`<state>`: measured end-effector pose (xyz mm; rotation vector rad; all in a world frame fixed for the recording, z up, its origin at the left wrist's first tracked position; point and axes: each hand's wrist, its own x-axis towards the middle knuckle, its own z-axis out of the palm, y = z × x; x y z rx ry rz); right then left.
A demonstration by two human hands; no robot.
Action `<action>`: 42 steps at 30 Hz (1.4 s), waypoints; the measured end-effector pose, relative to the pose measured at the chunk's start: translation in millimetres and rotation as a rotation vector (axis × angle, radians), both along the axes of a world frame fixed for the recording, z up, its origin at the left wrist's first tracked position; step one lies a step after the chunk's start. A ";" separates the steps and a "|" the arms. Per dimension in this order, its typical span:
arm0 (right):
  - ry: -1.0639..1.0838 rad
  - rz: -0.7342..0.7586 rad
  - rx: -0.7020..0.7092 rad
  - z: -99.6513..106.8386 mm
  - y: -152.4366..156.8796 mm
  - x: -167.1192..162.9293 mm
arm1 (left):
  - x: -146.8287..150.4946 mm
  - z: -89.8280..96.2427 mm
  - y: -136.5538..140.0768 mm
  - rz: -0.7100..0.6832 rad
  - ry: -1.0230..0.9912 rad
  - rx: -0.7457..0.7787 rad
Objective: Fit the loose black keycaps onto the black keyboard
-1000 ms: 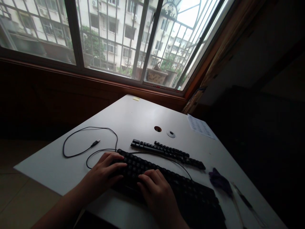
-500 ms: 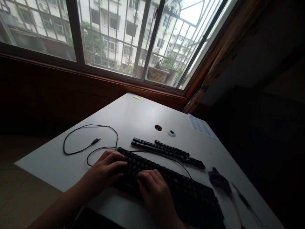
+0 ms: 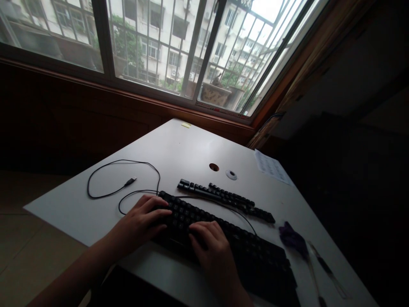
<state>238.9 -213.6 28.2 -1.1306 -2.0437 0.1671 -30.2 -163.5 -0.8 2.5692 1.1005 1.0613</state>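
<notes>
A black keyboard lies slanted across the near part of the white table. My left hand rests on its left end, fingers spread over the keys and thumb lower down by the near edge. Over the middle keys is my right hand, fingers curled and thumb and forefinger tips close together. Whatever may be between those tips is too dark and small to make out. Just beyond the keyboard, loose black keycaps lie in rows. A black cable loops to the left, ending in a USB plug.
On the right lie a purple cloth and a thin wire tool. Farther back are a round hole in the white table, a grey ring, a printed sheet and a yellow note. A barred window stands behind.
The right hand has shifted slightly to the right along the keys, its fingertips still close together. The left hand stays on the keyboard's left end. The whole view has tilted a little.
</notes>
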 end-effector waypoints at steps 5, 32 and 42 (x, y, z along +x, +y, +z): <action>-0.063 0.005 0.058 1.0 0.2 -5.9 | -0.5 0.5 -0.3 -0.017 -0.006 -0.018; -0.125 -0.018 0.064 -0.8 -5.5 -5.7 | 0.2 0.9 -0.1 -0.008 -0.009 -0.003; -0.172 -0.025 0.094 -1.6 -7.9 -2.1 | -0.9 -0.3 -0.1 -0.017 0.000 -0.038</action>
